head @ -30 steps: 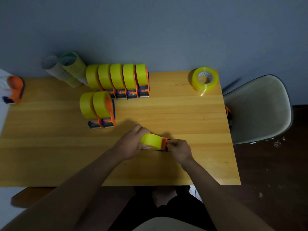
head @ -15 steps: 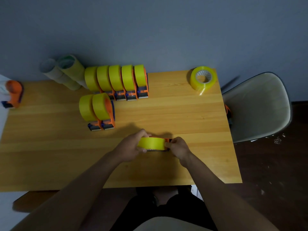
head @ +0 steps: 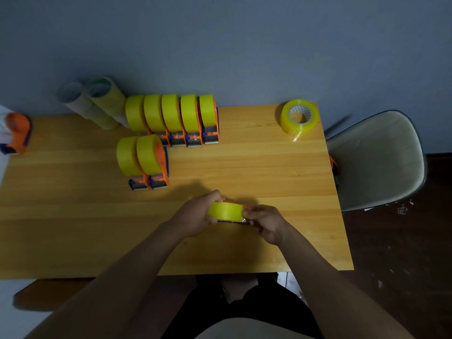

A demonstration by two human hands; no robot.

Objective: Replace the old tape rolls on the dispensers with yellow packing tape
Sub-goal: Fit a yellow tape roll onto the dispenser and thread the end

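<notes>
Against a plain grey-blue wall stands a wooden table (head: 269, 167), and most of the job looks done already: a row of five loaded dispensers (head: 176, 118) lines the far edge, with a pair of loaded dispensers (head: 144, 160) set just in front of it. Near the front edge, between the two hands, lies the yellow tape roll (head: 226, 211) now being fitted, seated on an orange dispenser (head: 244, 206) of which only a sliver shows. The left hand (head: 195, 216) wraps its fingers around the roll's left side, holding it; the right hand (head: 265, 220) is pinched narrow at the roll's right end, apparently on the dispenser or the tape's loose end, though which I cannot tell. My reading is that the step in hand is seating the roll and threading its free end; next the tape would need drawing across to the blade end, then the unit set with the finished ones. A spare yellow roll (head: 299, 118) sits at the far right corner, well apart. Another orange dispenser (head: 17, 135) is cut off at the left edge, so its roll is unclear. Pale cardboard tubes (head: 90, 104) lean by the wall, blurred. A chair (head: 376, 160) stands beside the table on the right.
</notes>
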